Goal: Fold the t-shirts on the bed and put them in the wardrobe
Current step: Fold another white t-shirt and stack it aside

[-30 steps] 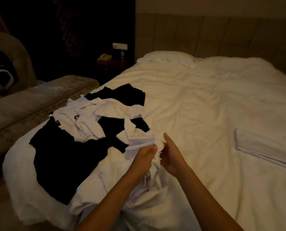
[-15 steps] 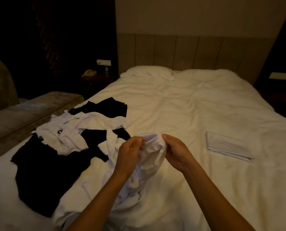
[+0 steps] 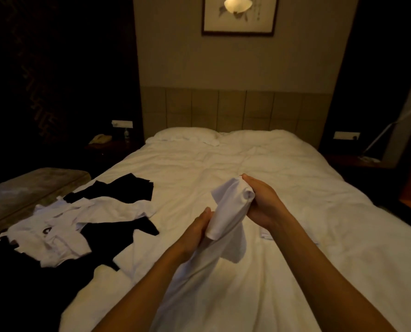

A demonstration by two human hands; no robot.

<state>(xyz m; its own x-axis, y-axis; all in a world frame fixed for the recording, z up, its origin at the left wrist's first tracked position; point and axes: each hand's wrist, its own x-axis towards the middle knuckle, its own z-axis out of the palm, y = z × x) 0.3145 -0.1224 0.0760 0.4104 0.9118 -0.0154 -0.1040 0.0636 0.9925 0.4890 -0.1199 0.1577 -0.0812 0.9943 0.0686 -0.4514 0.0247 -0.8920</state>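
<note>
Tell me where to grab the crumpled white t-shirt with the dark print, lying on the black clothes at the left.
Pinch the crumpled white t-shirt with the dark print at its raised near-right edge, coming from above on the right. That edge sits bunched over the black clothes, so it should lift alone. Both the left hand and right hand hold another white shirt.
</note>
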